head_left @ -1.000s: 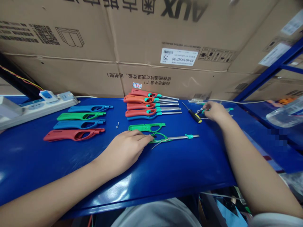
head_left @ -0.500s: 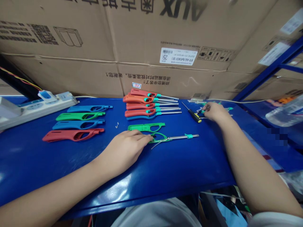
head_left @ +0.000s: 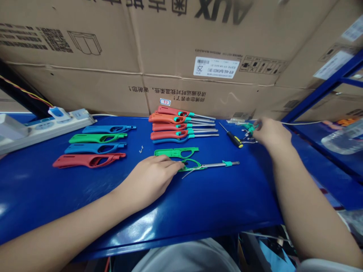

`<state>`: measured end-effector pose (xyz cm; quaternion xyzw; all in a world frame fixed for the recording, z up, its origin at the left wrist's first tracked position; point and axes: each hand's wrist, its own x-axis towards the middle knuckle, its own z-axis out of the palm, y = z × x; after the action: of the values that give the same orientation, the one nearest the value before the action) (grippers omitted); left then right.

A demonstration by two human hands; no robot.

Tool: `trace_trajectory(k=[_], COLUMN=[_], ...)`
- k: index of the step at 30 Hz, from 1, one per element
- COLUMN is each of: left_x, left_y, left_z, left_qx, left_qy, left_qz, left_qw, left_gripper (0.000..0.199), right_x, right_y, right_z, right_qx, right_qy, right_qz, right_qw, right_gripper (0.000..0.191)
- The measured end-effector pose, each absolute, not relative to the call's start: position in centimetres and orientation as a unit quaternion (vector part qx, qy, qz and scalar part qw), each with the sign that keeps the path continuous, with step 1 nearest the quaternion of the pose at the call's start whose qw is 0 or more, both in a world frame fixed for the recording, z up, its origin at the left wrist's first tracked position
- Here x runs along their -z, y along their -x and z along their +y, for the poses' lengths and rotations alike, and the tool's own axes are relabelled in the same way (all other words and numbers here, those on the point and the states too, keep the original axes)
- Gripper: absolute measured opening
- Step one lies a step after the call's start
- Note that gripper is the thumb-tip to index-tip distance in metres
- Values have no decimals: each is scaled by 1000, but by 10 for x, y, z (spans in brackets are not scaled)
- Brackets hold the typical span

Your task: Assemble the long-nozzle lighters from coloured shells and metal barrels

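Note:
My left hand [head_left: 154, 177] is closed over the handle of an open green lighter body [head_left: 194, 164], whose metal tube points right with a teal piece around it. Directly behind it lies a separate green handle half [head_left: 172, 152]. At the right, my right hand [head_left: 270, 132] has its fingers bent at a small pile of teal and wired parts [head_left: 249, 128]; whatever is between the fingertips is hidden. A black and yellow screwdriver [head_left: 235, 139] lies just left of that pile.
Several lighters with metal tubes [head_left: 170, 126] are stacked at the back middle. Handle shells [head_left: 90, 160] in red, blue and green lie at left, near small metal bits [head_left: 141, 149]. A power strip [head_left: 42, 130] is back left; a large carton [head_left: 170, 45] stands behind the table.
My right hand has shifted slightly right and up over the pile, and the teal parts beside it have moved. My left hand stays on the green body. The view has shifted slightly.

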<state>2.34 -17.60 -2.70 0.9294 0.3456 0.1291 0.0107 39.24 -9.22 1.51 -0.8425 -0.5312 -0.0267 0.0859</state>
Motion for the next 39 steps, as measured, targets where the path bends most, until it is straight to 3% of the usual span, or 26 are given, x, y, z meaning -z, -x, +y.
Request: trace_trajectory(k=[9,13,19,23,31,39], left_x=[27,27,27,27,28,28], left_y=[-23,-22,-22,-22,-22,-22], left_z=[-177,-177,-176,-176,-176,-176], left_qx=[-128,-129,-133,-137,-144,-143], left_qy=[-932,-931,-931,-930,-930,-930], left_qz=[339,340,339,340,337,338], left_qw=[3,8,13,5,4,8], left_gripper=[30,32,31,30,30,30], right_x=[0,1,9,11,9,11], right_y=[-399,-383,-344,-335,-339,-334], right_z=[-80,-84,-101,-108,-108,-108], right_qx=[-36,-221,-293,-292,-232,-268], right_qy=[795,669,540,515,502,502], right_qz=[-577,-668,-778,-804,-831,-822], right_qw=[182,240,131,61,53,31], right_gripper=[26,22,21,32,27,34])
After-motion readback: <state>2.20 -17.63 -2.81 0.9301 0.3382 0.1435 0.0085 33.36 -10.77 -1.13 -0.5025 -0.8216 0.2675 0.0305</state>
